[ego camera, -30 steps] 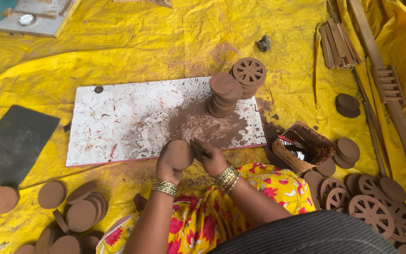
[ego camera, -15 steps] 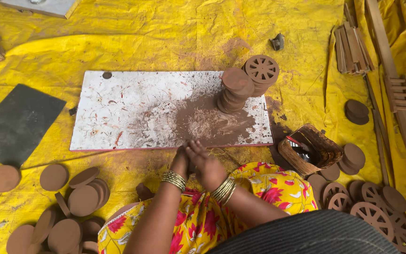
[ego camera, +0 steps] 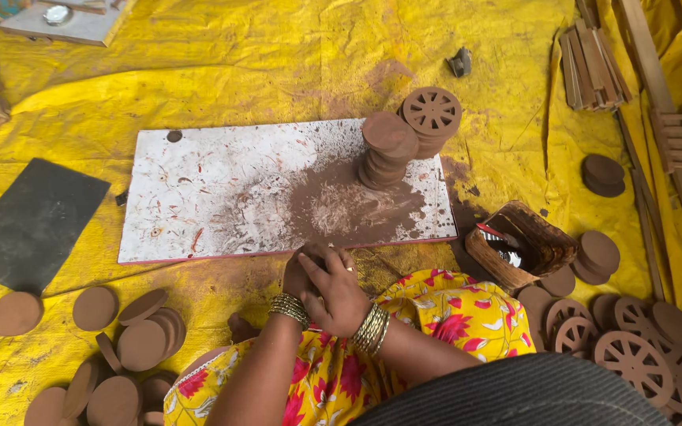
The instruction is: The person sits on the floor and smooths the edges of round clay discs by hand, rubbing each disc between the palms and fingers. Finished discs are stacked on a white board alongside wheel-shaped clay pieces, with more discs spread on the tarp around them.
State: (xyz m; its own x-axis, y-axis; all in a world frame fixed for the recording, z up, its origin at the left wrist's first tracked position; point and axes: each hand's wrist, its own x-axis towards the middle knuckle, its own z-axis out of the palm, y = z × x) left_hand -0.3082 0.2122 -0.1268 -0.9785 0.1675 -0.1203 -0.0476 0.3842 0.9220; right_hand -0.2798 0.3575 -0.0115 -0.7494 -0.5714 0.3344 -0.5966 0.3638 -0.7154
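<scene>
Round brown clay disc (ego camera: 307,254) between hands

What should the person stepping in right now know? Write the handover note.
Left hand and right hand are pressed together around a brown clay piece, mostly hidden, at the near edge of the white board.
Done: stack of plain discs on the board, spoked wheel behind it, more wheels at right.
Left: loose plain discs at left are uncut.

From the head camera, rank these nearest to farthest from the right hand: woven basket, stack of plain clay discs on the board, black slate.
1. Woven basket, to its right.
2. Stack of plain clay discs, ahead on the white board.
3. Black slate, far left.
</scene>
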